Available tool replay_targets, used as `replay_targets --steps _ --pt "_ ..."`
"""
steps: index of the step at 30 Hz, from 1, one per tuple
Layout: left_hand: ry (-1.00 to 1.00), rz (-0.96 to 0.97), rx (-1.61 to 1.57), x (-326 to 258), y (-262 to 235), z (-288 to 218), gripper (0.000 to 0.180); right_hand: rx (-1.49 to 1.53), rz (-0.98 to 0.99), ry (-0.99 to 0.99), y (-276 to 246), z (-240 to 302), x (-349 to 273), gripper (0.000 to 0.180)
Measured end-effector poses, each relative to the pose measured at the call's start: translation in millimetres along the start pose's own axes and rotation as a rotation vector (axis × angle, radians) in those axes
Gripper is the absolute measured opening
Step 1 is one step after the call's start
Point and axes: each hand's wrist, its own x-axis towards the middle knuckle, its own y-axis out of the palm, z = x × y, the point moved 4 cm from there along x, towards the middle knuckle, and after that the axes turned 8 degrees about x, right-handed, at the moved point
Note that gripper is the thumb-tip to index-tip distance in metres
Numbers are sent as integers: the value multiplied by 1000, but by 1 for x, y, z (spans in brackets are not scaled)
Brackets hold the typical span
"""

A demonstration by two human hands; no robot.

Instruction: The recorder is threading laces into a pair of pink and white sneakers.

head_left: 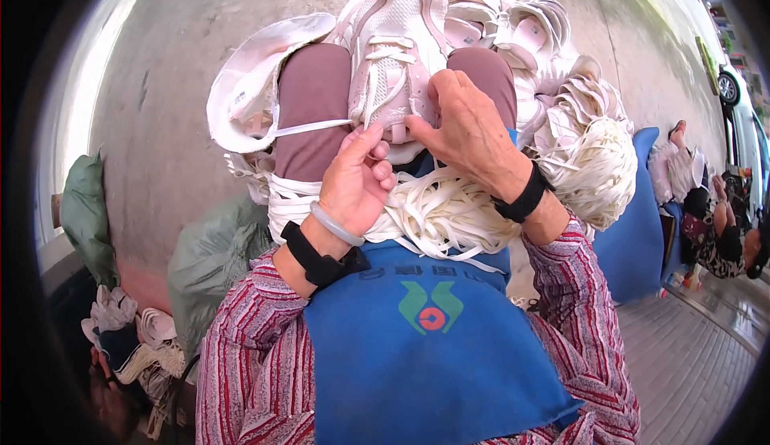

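Observation:
A white and pale pink shoe upper (397, 52) rests across my lap between my knees, its front laced part facing me. My left hand (353, 176) is closed in a pinch at the upper's near end, with a white shoelace (313, 127) at its fingertips. The lace stretches left over my thigh toward another upper. On the right side of the shoe, my right hand (477, 132) grips its edge, thumb against the near end and fingers curled over the side. Below both hands lies a heap of loose white laces (441, 212) on my lap.
Another white upper (261, 80) leans by my left knee. Stacked uppers (533, 32) and a thick lace bundle (589, 168) sit to the right. A blue apron (433, 373) covers my front. Green sacks (212, 264) stand at left; another person (722, 220) sits far right.

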Motion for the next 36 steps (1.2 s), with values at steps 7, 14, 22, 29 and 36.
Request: replay_targets --steps 7,14,22,29,36 --pt "-19 59 51 2 4 -4 13 50 -5 38 -1 -1 2 30" --pt "-10 98 -168 9 -10 -9 12 88 54 46 -2 2 0 27" --pt "-235 196 -116 22 -17 -17 19 92 34 74 0 2 2 23" --pt "-353 105 -110 32 -22 -23 19 157 63 132 -6 0 0 24" --pt "-362 97 -101 35 -21 -20 30 230 84 190 -2 -3 4 29"
